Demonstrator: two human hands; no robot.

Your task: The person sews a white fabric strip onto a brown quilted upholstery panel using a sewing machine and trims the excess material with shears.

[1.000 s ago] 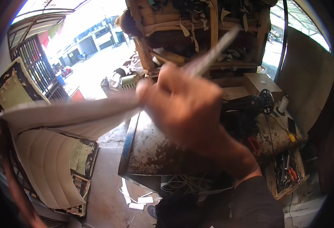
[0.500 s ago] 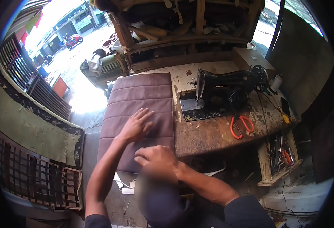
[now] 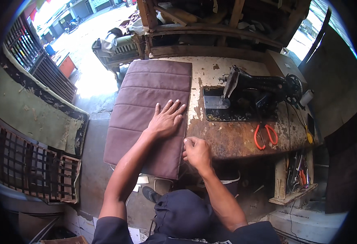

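Note:
A brown padded fabric panel (image 3: 146,96) with stitched cross seams lies on the left part of the worn wooden table, its near end reaching past the table's front edge. On its right half, my left hand (image 3: 166,122) rests flat with fingers spread. Beside it, nearer to me, my right hand (image 3: 197,153) has its fingers curled in at the panel's right edge and appears to pinch it; the fingertips are partly hidden. Right of the panel stands a black sewing machine (image 3: 255,87). Orange-handled snips (image 3: 262,138) lie on the tabletop in front of the machine.
A thread spool (image 3: 306,98) stands by the machine's handwheel. An open drawer (image 3: 294,198) with tools hangs under the table's right end. A wooden frame (image 3: 211,30) rises behind the table. A green padded piece (image 3: 44,110) leans at the left.
My right hand has moved from over the panel's near part to its right edge. My left hand now lies flatter and further right on the panel. The view has shifted.

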